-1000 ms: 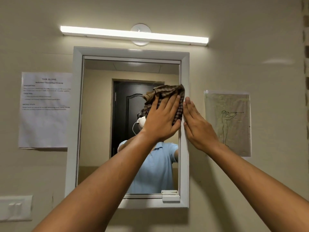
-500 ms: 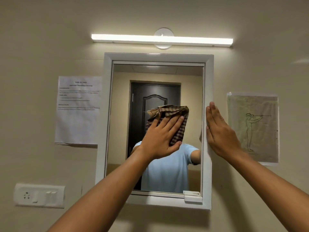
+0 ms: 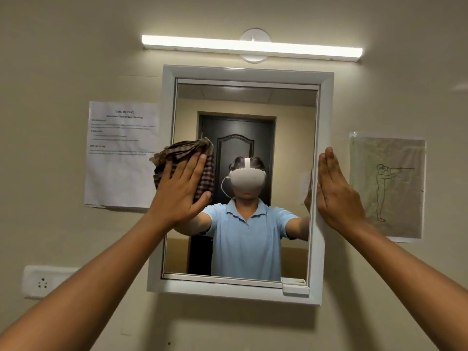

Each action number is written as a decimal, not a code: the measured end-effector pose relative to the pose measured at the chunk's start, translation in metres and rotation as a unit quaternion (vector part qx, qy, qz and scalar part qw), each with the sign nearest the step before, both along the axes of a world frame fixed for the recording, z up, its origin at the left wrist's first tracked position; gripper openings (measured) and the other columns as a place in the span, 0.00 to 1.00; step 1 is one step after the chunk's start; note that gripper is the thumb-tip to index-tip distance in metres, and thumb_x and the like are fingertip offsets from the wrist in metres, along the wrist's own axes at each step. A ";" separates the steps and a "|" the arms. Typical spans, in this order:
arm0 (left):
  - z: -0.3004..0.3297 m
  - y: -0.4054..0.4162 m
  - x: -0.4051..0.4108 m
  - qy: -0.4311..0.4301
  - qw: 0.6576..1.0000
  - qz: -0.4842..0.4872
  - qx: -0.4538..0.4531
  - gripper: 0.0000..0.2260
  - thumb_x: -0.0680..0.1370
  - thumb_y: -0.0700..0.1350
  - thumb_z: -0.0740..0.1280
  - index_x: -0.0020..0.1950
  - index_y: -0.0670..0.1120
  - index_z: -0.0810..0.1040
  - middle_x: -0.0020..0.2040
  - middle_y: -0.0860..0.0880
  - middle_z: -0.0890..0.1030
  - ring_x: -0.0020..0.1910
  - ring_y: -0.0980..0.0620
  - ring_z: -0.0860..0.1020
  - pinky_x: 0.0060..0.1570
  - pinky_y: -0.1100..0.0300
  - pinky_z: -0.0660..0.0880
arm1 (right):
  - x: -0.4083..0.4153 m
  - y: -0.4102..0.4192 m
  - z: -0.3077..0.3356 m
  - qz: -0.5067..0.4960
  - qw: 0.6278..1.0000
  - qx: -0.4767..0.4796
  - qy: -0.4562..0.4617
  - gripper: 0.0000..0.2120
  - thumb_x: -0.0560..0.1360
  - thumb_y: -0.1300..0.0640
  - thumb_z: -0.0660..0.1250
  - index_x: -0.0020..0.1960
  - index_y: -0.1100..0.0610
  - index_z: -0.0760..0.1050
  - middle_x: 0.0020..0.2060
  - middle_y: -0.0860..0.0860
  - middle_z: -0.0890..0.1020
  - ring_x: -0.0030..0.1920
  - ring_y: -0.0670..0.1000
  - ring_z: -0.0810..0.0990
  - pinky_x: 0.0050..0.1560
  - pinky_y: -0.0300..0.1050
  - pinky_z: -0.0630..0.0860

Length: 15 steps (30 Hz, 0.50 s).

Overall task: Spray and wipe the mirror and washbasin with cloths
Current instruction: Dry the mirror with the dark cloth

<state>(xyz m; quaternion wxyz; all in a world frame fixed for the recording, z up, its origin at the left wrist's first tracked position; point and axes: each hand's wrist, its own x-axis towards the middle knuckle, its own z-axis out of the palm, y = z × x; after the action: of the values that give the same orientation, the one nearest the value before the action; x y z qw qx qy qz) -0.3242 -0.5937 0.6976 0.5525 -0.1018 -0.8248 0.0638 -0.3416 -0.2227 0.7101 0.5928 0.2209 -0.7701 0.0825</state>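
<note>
A white-framed mirror point(image 3: 325, 122) hangs on the wall in front of me. My left hand point(image 3: 181, 190) presses a brown checked cloth point(image 3: 184, 153) flat against the mirror's left edge, at mid height. My right hand point(image 3: 338, 191) lies flat and empty against the mirror's right frame, fingers together and pointing up. The glass reflects a person in a light blue shirt and a dark door behind. The washbasin is out of view.
A tube light point(image 3: 252, 48) runs above the mirror. A printed sheet point(image 3: 121, 155) is taped to the wall on the left and a drawing point(image 3: 387, 186) on the right. A white socket plate point(image 3: 46, 281) sits low on the left wall.
My left hand has slid the cloth from the mirror's right side across to its left edge. My right hand stays on the right frame. The view has shifted, so the mirror sits further right.
</note>
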 end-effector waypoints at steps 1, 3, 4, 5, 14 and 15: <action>-0.007 0.002 0.001 -0.001 1.000 -0.002 0.009 0.35 0.78 0.62 0.50 0.81 0.47 0.50 0.80 0.44 0.56 0.78 0.44 0.55 0.76 0.44 0.42 | 0.000 -0.001 -0.001 0.000 1.000 -0.004 -0.002 0.32 0.79 0.60 0.53 0.79 0.57 0.44 0.79 0.50 0.45 0.78 0.53 0.55 0.50 0.46 0.78; -0.024 0.009 0.003 -0.004 1.000 -0.011 0.026 0.35 0.78 0.62 0.50 0.81 0.46 0.51 0.80 0.43 0.57 0.77 0.44 0.55 0.76 0.43 0.43 | 0.000 -0.001 -0.005 0.002 1.000 -0.009 -0.007 0.33 0.80 0.62 0.56 0.79 0.56 0.43 0.79 0.50 0.44 0.77 0.53 0.57 0.48 0.45 0.78; -0.033 0.013 0.004 -0.008 0.999 -0.016 0.034 0.35 0.78 0.62 0.50 0.81 0.46 0.51 0.80 0.43 0.57 0.78 0.45 0.55 0.76 0.44 0.42 | 0.000 -0.001 -0.007 0.005 1.000 -0.009 -0.010 0.33 0.80 0.62 0.57 0.79 0.56 0.43 0.79 0.50 0.44 0.78 0.53 0.55 0.49 0.44 0.78; -0.041 0.019 0.004 -0.012 0.999 -0.018 0.039 0.35 0.78 0.62 0.50 0.81 0.46 0.50 0.80 0.43 0.56 0.78 0.45 0.54 0.76 0.44 0.41 | 0.001 -0.001 -0.009 0.006 1.000 -0.007 -0.012 0.33 0.80 0.62 0.57 0.79 0.57 0.43 0.79 0.50 0.44 0.78 0.52 0.54 0.50 0.44 0.78; -0.046 0.088 0.003 -0.027 0.997 -0.066 0.042 0.33 0.80 0.60 0.47 0.81 0.46 0.47 0.81 0.44 0.53 0.79 0.45 0.53 0.76 0.45 0.37 | 0.011 0.014 -0.017 0.017 0.998 0.044 -0.033 0.33 0.80 0.61 0.55 0.79 0.55 0.41 0.79 0.50 0.42 0.78 0.52 0.53 0.58 0.50 0.78; -0.040 0.098 0.003 -0.029 0.996 -0.074 0.034 0.32 0.80 0.59 0.47 0.81 0.46 0.48 0.81 0.44 0.53 0.79 0.45 0.54 0.76 0.43 0.38 | 0.012 0.016 -0.018 0.018 0.998 0.048 -0.034 0.33 0.80 0.61 0.55 0.79 0.55 0.41 0.79 0.51 0.43 0.78 0.51 0.52 0.60 0.50 0.77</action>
<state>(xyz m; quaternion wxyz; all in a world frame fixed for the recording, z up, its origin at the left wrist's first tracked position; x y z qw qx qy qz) -0.3216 -0.4959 0.6580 0.5347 -0.1453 -0.8324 -0.0079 -0.3297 -0.2067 0.6919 0.5530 0.2602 -0.7889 0.0638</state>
